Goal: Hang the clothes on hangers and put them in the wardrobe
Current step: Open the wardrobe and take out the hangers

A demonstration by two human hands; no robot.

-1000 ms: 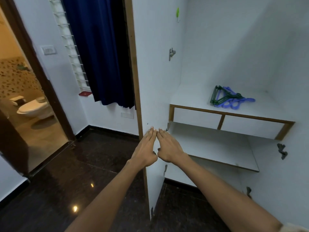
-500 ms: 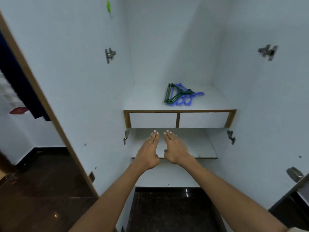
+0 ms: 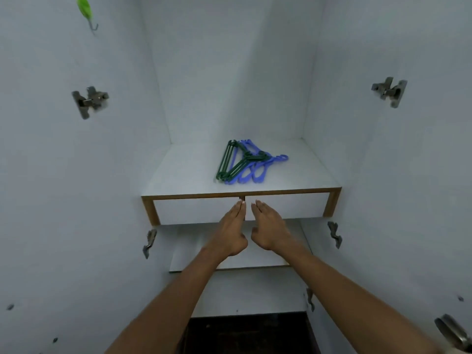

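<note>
Head camera view, looking forward and down into an open white wardrobe [image 3: 229, 72]. One landmark anchors the scene: a white shelf [image 3: 189, 172] with a wooden front edge, set across the wardrobe's middle. On top of that shelf, toward its centre and slightly right, lies a small pile of plastic hangers [image 3: 245, 162], some dark green, some blue, overlapping each other. Just below the shelf's front edge sit two white drawer fronts [image 3: 199, 210] divided by a thin wooden post. Lower still, a second white board [image 3: 255, 259] juts forward.

Both arms reach in from the bottom of the frame. The left hand [image 3: 229, 231] and right hand [image 3: 269, 229] hover side by side in front of the drawer fronts, below the shelf, palms down, fingers straight and held together. The hands are close but apart, holding nothing. Whether the fingertips touch the drawer fronts cannot be told.

No clothes are visible. Metal hinges [image 3: 89, 100] are fixed to the side walls above and below shelf height, and a green hook [image 3: 85, 11] hangs high on the left wall.

The task appears to be at its very start: nothing is hung. The likely next move is to lift a hand above the shelf and take one hanger off the tangled pile.
</note>
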